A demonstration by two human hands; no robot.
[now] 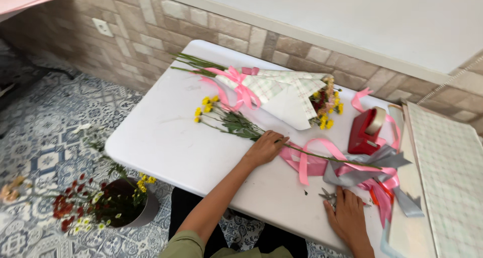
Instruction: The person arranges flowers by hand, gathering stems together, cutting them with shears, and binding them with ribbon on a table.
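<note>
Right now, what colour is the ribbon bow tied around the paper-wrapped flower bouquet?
Pink: the satin ribbon bow shows best in the head view.

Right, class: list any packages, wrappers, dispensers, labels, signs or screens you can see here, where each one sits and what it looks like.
Wrapped bouquet: far side of the white table, a cone of pale checked paper tied with pink ribbon.
Tape dispenser: right of the bouquet, a red block holding a tan roll.
Wrapping paper sheet: far right, flat, pale grid pattern.
Wall socket plate: on the brick wall, small, white.
No signs or screens show.
</note>
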